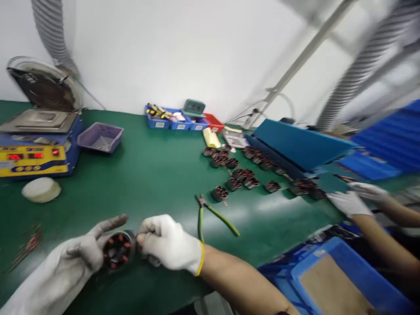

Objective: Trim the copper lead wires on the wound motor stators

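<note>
My left hand (70, 260), in a white glove with grey fingertips, grips a round motor stator (118, 251) by its rim. Copper windings show around the stator's open face, which is turned toward me. At the stator's right side is my right hand (172, 243), gloved in white with a yellow cuff. Its fingers are curled closed, and a bare fingertip shows. What they hold, if anything, is hidden and blurred. Green-handled cutters (210, 210) lie spread on the table just beyond my right hand.
Several stators (241, 175) stand on the green table (157, 175). Left are a yellow-blue solder pot (36, 148), a purple tray (100, 138), a round white pad (41, 189) and copper wire scraps (31, 247). A co-worker's gloved hands (351, 203) work at right, near a blue bin (341, 245).
</note>
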A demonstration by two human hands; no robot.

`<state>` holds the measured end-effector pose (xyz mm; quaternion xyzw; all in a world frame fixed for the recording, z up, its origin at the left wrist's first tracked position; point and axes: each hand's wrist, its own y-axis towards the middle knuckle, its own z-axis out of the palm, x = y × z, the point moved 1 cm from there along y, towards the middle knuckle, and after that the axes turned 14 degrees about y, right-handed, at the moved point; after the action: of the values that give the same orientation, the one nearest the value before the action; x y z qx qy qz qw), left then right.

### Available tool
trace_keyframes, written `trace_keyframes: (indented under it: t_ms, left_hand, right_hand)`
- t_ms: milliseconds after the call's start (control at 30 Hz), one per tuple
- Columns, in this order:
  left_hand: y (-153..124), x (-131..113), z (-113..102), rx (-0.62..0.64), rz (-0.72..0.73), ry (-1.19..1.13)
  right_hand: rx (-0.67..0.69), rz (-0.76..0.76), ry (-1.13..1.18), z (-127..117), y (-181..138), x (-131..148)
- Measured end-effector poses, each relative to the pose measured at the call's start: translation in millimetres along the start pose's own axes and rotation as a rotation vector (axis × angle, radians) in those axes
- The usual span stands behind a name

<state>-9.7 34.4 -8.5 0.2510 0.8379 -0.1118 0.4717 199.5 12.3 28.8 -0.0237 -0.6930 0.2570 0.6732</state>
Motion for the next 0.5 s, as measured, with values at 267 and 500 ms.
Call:
trace_keyframes:
  t_ms: [267, 500]
  left_hand:
    - [8.6, -30.5, -2.6, 0.273, -0.082, 0.087]
    - [7.0, -27.4, -0.4, -0.146, 0.237, 0.702]
  right_hand:
    - [-0.027, -0.433, -0.460, 3.7, -2.4, -6.1]
    - [0.055, 0.052, 0.143, 11.0, 11.4, -22.0]
